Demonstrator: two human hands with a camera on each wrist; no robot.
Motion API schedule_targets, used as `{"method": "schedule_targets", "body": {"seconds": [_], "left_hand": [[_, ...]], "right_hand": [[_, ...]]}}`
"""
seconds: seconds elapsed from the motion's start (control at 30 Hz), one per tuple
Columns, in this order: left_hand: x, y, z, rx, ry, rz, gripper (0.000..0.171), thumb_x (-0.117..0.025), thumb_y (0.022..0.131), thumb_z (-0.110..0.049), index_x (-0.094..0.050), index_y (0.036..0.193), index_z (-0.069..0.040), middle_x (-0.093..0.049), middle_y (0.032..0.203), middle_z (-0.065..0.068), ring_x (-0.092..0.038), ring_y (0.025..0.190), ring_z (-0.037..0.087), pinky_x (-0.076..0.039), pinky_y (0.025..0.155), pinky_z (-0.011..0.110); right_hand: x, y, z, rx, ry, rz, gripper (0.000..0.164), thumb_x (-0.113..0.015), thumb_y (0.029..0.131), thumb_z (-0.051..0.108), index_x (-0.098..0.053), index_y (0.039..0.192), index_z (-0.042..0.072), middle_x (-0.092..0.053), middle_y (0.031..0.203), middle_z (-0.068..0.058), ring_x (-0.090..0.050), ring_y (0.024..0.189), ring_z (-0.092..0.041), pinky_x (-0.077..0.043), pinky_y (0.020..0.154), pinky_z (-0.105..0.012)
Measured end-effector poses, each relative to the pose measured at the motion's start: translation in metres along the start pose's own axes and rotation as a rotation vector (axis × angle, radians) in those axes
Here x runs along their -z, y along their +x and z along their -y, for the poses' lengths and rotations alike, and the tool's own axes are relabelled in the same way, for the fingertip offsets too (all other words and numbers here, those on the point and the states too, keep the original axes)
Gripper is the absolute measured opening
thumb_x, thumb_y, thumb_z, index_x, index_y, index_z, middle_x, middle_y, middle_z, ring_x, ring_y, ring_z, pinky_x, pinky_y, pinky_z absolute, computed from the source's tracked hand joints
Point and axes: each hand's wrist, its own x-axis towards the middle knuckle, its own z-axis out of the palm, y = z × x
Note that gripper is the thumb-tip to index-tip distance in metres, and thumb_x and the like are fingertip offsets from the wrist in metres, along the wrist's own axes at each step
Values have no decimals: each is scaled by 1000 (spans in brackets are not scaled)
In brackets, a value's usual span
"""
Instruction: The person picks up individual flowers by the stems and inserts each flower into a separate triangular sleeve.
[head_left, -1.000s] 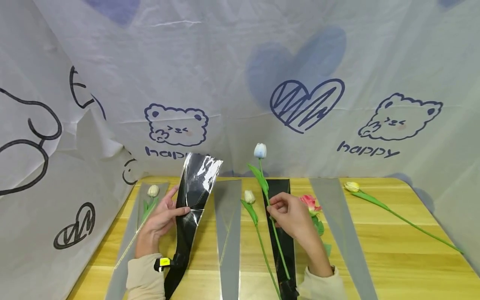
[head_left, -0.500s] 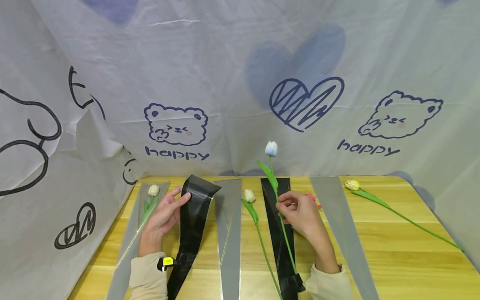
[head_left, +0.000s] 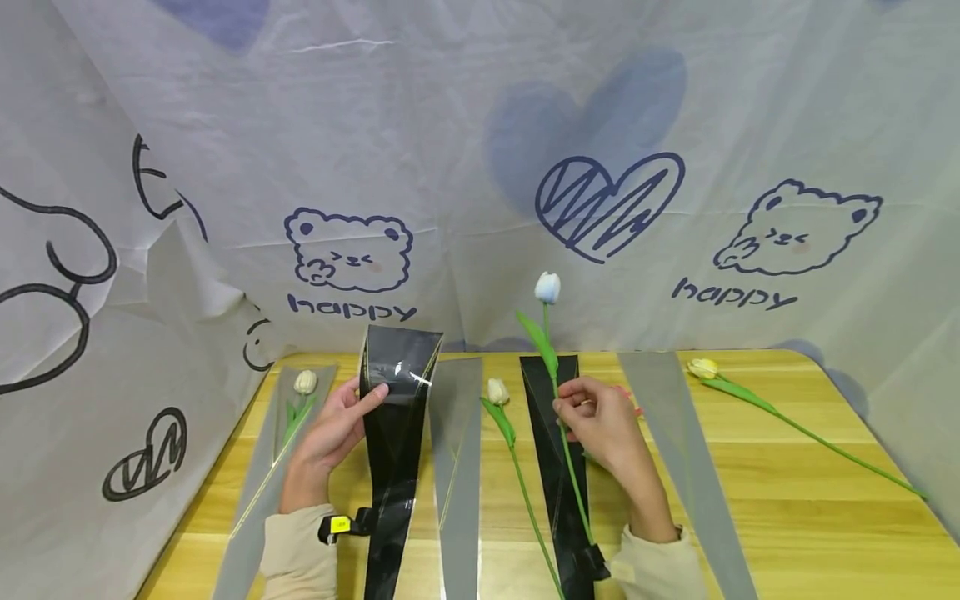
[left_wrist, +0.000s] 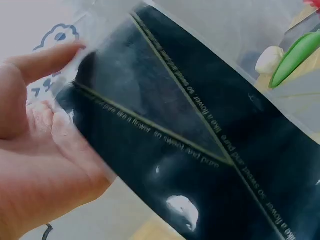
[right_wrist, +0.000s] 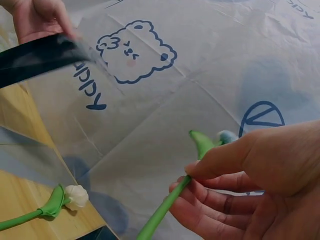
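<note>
My left hand (head_left: 330,437) holds a black flower sleeve (head_left: 399,425) with gold lettering near its wide top, thumb on the front face. In the left wrist view the sleeve (left_wrist: 200,145) shows a clear film edge and printed lines. My right hand (head_left: 603,421) pinches the green stem of a tulip (head_left: 548,287) between thumb and fingers. Its bloom is white tinged with blue, and it stands nearly upright with a leaf below the head. The right wrist view shows the pinched stem (right_wrist: 165,210) close up; the bloom is partly hidden behind the hand.
Between the hands lies a white tulip (head_left: 498,392) beside a grey sleeve (head_left: 457,467). Another black sleeve (head_left: 551,467) lies under the held stem. At left a white tulip (head_left: 305,382) sits in a grey sleeve; a yellow tulip (head_left: 705,368) lies at right. A pink flower is mostly hidden.
The black sleeve's top flopped over, then straightened upright again. My right hand and the blue-white tulip moved slightly right, and the bloom rose a little.
</note>
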Motion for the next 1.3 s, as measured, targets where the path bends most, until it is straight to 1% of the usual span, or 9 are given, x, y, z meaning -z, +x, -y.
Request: {"method": "schedule_targets", "body": {"seconds": [0.07, 0.17, 0.33, 0.47, 0.67, 0.8, 0.9, 1.03, 1.3], "left_hand": [[-4, 0, -2, 11, 35, -37, 21, -53, 108, -11, -57, 128, -10, -73, 108, -3, -67, 98, 8, -55, 86, 26], [-10, 0, -5, 13, 111, -71, 17, -55, 108, -14, -59, 121, -6, -70, 104, -2, -66, 95, 9, -54, 86, 26], [-20, 1, -10, 1, 256, -56, 21, -52, 109, -20, -58, 114, -1, -67, 100, 0, -63, 93, 12, -53, 86, 28], [-29, 2, -11, -16, 376, -69, 27, -52, 110, -20, -61, 101, 4, -66, 88, 0, -59, 87, 13, -50, 82, 28], [-44, 3, -11, -37, 507, -78, 30, -61, 105, -16, -59, 87, 7, -48, 68, 1, -48, 66, 15, -40, 63, 25], [-52, 6, -9, -53, 572, -42, 26, -67, 101, -16, -66, 93, 9, -58, 71, 5, -53, 65, 15, -42, 60, 24], [-55, 6, -8, -64, 592, -6, 26, -69, 100, -14, -70, 111, 9, -73, 92, 14, -65, 76, 16, -53, 66, 26], [-60, 6, -9, -79, 602, 23, 32, -69, 99, -11, -67, 124, 9, -74, 106, 19, -70, 85, 18, -56, 73, 27], [-71, 6, -10, -103, 624, 89, 31, -75, 95, -9, -68, 120, 7, -73, 96, 14, -68, 81, 20, -55, 70, 27]], "right_hand": [[0, 0, -1, 10, 12, -19, 13, -68, 97, 2, -68, 109, -4, -67, 93, -14, -71, 76, -24, -61, 65, -40], [0, 0, -1, 21, 30, -55, 13, -68, 97, 2, -68, 109, -4, -67, 96, -15, -70, 75, -24, -61, 64, -38], [-3, 0, -1, 44, 82, -89, 14, -68, 98, 2, -69, 110, -3, -68, 99, -18, -71, 76, -23, -60, 64, -35], [-4, 1, -2, 54, 154, -112, 18, -67, 99, 2, -67, 115, -4, -68, 104, -20, -72, 81, -22, -60, 66, -31], [-2, 1, -1, 39, 322, -205, 21, -67, 100, 5, -66, 118, -4, -67, 108, -22, -72, 85, -19, -60, 71, -33], [0, 2, 0, 20, 444, -238, 21, -67, 100, 4, -64, 119, -4, -68, 108, -22, -73, 87, -19, -60, 72, -30], [0, 2, 0, 29, 525, -265, 22, -67, 99, 2, -62, 120, -6, -70, 106, -18, -73, 87, -19, -60, 74, -31], [2, 3, 1, 73, 633, -323, 23, -68, 98, 0, -61, 118, -10, -73, 101, -12, -74, 86, -21, -60, 75, -35], [7, 3, 7, 158, 817, -488, 23, -71, 96, 0, -61, 112, -12, -71, 97, -16, -73, 89, -24, -60, 77, -39]]}}
